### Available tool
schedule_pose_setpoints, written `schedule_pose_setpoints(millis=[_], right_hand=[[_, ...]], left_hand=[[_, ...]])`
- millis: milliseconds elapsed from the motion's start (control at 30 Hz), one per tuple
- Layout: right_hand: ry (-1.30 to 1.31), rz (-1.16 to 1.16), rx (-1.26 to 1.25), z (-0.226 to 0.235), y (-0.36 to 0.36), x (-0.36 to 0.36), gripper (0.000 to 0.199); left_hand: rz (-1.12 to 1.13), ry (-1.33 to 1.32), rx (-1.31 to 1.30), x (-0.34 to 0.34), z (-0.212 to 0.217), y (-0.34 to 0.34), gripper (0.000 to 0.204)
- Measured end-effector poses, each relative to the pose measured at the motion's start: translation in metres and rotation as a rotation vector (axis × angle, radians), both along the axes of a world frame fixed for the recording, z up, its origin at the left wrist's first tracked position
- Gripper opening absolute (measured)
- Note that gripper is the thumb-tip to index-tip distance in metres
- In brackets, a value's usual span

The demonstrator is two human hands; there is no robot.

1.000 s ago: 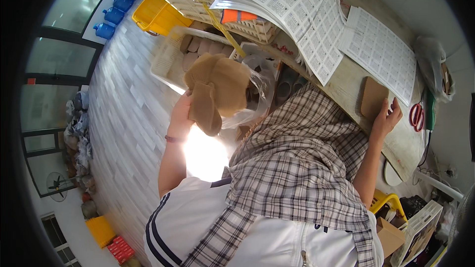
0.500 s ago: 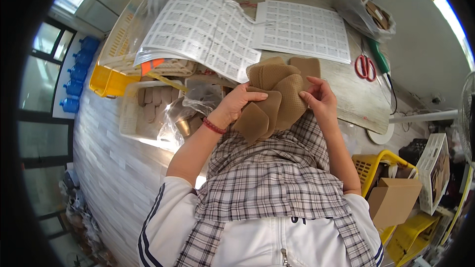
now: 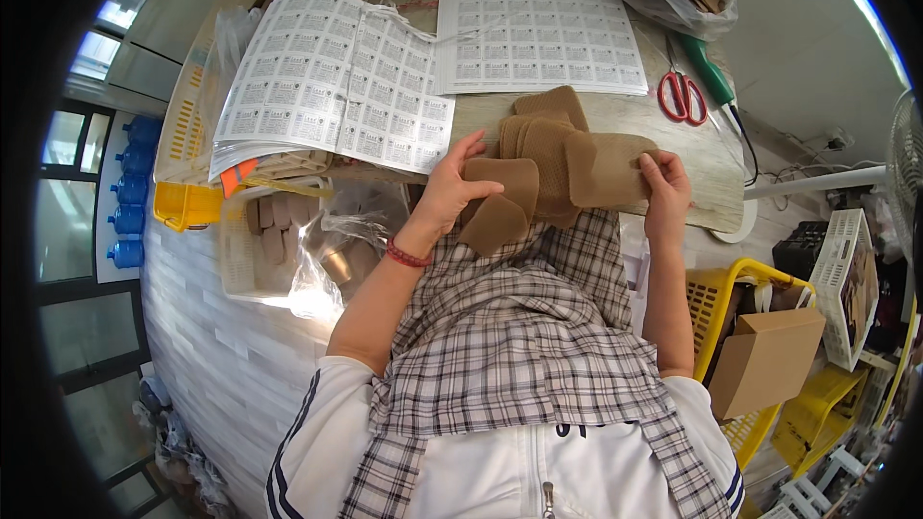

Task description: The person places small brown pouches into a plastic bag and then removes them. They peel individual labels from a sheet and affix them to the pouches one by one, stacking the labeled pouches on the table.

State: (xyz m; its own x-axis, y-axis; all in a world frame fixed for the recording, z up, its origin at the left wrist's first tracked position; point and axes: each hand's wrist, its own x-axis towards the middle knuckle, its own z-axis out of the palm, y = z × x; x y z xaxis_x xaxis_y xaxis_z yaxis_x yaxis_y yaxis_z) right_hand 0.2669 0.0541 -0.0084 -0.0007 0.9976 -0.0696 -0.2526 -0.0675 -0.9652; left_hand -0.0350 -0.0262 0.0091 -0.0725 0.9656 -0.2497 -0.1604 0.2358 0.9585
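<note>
Table [image 3: 707, 159], near edge: pads [image 3: 550, 159], likely light, bendy, best held by rims. Right hand [image 3: 667, 194] pinches one; left hand [image 3: 444, 194], grip unclear.

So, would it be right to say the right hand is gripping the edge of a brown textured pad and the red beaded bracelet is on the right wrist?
Not quite: the red beaded bracelet is on the left wrist, as the head view shows. The right hand does grip the edge of a brown textured pad.
</note>
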Motion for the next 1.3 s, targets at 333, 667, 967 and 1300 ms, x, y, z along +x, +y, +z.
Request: schedule_pose_setpoints(millis=[333, 667, 967, 1300], right_hand=[[0.391, -0.164, -0.13, 0.015, -0.032, 0.001, 0.025], [0.533, -0.016, -0.563, 0.015, -0.087, -0.093, 0.026], [0.402, 0.392, -0.775, 0.036, -0.1, -0.088, 0.032], [-0.644, 0.454, 0.294, 0.021, -0.117, -0.106, 0.017]], left_hand=[[0.356, -0.205, 0.083, -0.014, -0.026, -0.041, 0.038], [0.496, -0.327, 0.068, -0.017, -0.056, -0.069, 0.035], [0.514, -0.49, -0.02, -0.021, -0.056, -0.081, 0.038], [0.276, -0.532, -0.005, 0.003, 0.0, -0.088, 0.037]])
